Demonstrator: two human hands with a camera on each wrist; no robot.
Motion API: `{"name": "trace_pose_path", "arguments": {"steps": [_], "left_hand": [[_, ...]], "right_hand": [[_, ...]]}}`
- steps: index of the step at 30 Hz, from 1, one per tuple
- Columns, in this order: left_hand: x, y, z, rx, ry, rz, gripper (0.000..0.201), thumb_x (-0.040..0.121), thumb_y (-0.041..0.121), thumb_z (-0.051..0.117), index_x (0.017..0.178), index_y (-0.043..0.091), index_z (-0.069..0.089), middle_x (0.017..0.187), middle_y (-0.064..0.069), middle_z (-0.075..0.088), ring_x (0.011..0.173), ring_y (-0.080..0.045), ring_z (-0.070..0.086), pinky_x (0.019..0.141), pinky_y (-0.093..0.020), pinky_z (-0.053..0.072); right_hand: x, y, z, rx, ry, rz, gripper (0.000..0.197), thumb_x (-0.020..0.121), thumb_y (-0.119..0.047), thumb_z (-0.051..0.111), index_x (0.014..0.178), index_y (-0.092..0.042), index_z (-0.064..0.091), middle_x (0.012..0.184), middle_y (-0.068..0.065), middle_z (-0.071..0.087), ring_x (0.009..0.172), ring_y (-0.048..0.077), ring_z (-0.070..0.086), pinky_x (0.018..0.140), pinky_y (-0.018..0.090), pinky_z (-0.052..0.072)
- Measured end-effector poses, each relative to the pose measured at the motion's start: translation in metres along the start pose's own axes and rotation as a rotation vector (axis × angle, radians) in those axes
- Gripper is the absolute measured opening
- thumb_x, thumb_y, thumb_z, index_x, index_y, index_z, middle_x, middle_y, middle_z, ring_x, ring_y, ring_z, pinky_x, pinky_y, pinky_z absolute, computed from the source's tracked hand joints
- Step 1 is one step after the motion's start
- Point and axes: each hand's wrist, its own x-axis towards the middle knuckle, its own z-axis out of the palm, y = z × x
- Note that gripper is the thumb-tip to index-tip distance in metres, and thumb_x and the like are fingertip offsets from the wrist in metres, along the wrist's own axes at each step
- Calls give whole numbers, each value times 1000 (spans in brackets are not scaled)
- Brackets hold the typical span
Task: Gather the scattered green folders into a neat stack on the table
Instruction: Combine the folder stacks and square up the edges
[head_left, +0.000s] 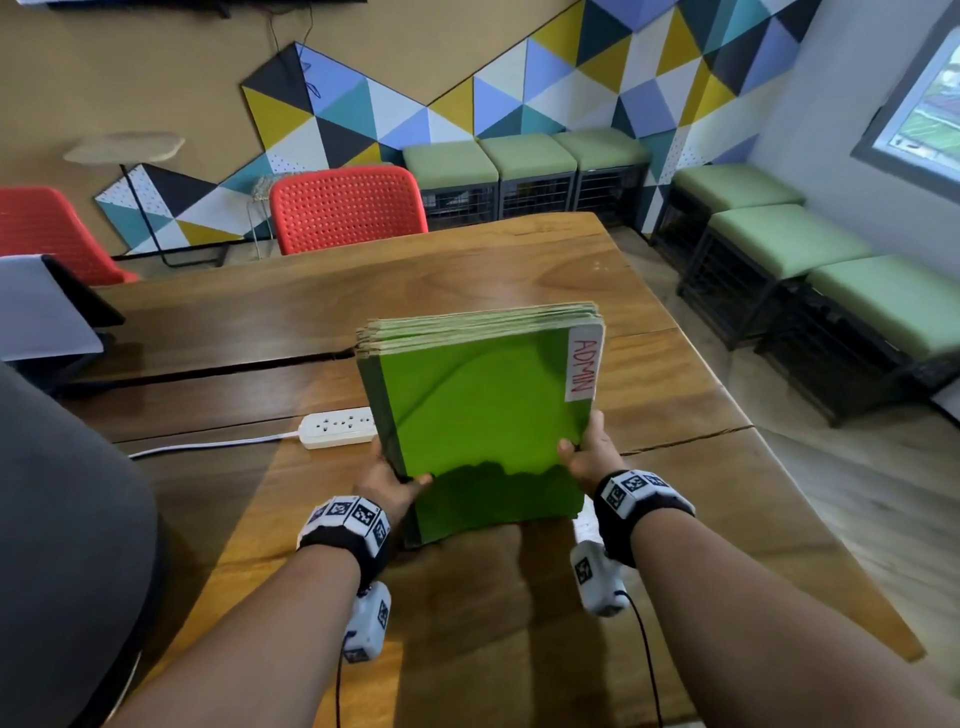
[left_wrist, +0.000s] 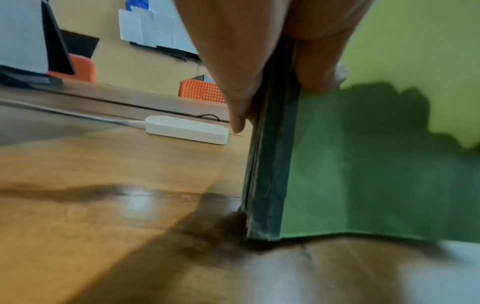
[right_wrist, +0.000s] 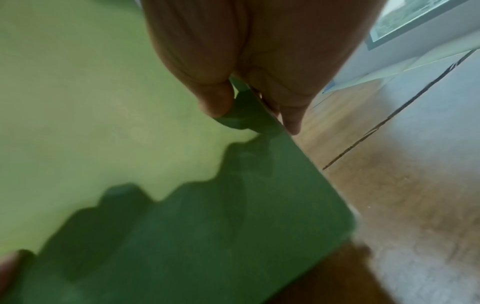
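Observation:
A thick stack of green folders (head_left: 483, 415) stands upright on its lower edge on the wooden table (head_left: 260, 312), leaning slightly away from me. A white tab reading ADMIN (head_left: 584, 364) sits at its upper right corner. My left hand (head_left: 392, 480) grips the stack's left spine, thumb on the front cover, fingers behind. My right hand (head_left: 589, 449) grips the right edge the same way. The left wrist view shows the dark spine (left_wrist: 272, 164) touching the table, pinched by the left hand (left_wrist: 259, 72). In the right wrist view the right hand (right_wrist: 249, 82) holds the green cover (right_wrist: 130, 123).
A white power strip (head_left: 337, 427) with its cord lies on the table just left of the stack. A red chair (head_left: 348, 208) stands at the far side. Green-cushioned stools (head_left: 779, 244) line the walls. A dark stand with white paper (head_left: 47, 306) sits at the far left.

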Motion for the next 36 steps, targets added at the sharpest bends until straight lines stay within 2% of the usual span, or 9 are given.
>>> {"name": "trace_pose_path", "arguments": {"steps": [4, 6, 9, 12, 18, 22, 27, 33, 36], "left_hand": [[-8, -1, 14, 94, -9, -82, 61, 81, 23, 75, 130, 2, 44, 127, -16, 61, 120, -32, 57, 100, -39, 47], [-17, 7, 26, 179, -41, -133, 72, 82, 32, 74, 135, 0, 37, 135, -17, 54, 125, -34, 52, 104, -41, 44], [-27, 23, 49, 293, -134, -199, 87, 86, 42, 66, 147, -1, 21, 150, -18, 37, 136, -33, 41, 109, -40, 37], [-29, 34, 76, 374, -190, -246, 90, 85, 50, 63, 147, -1, 20, 152, -18, 35, 136, -33, 41, 110, -40, 38], [-40, 63, 142, 462, -301, -318, 82, 86, 49, 61, 144, 2, 29, 147, -15, 42, 131, -31, 47, 104, -38, 43], [-51, 81, 197, 510, -347, -366, 82, 84, 53, 61, 143, 3, 34, 144, -14, 46, 128, -30, 51, 103, -38, 45], [-55, 89, 260, 540, -336, -393, 84, 75, 56, 62, 138, 6, 40, 135, -13, 54, 118, -30, 57, 97, -36, 49], [-53, 105, 301, 617, -303, -392, 82, 73, 59, 61, 132, 4, 47, 128, -13, 60, 113, -29, 61, 96, -38, 51], [-58, 119, 304, 685, -316, -376, 77, 79, 60, 58, 132, 5, 49, 130, -12, 60, 115, -28, 61, 94, -34, 50]], "right_hand": [[-2, 0, -11, -75, 53, 66, 40, 95, -17, 52, 130, -14, 35, 100, 3, 55, 98, 30, 59, 80, 38, 47], [-3, 6, -21, -117, 65, 133, 40, 95, -20, 51, 132, -16, 37, 103, 7, 58, 94, 29, 58, 77, 34, 43], [0, 28, -36, -151, 70, 217, 40, 94, -21, 53, 132, -14, 43, 118, 12, 62, 105, 30, 59, 81, 33, 43], [6, 55, -54, -174, 59, 280, 36, 91, -20, 55, 126, -13, 52, 112, 8, 64, 96, 26, 59, 85, 35, 47], [8, 116, -98, -240, 48, 410, 22, 89, -20, 57, 109, -13, 60, 95, 4, 61, 85, 24, 58, 76, 30, 46], [9, 156, -137, -273, 23, 474, 15, 88, -20, 56, 102, -14, 60, 97, 7, 66, 85, 25, 61, 79, 32, 49], [23, 199, -176, -303, -19, 476, 16, 85, -23, 57, 100, -19, 59, 93, 5, 67, 85, 24, 65, 86, 45, 54], [39, 220, -199, -364, -18, 465, 19, 88, -18, 57, 104, -8, 59, 88, 9, 64, 84, 26, 65, 81, 42, 57], [41, 227, -202, -448, -5, 465, 24, 88, -21, 56, 110, -10, 57, 84, 6, 55, 87, 27, 63, 82, 42, 56]]}}
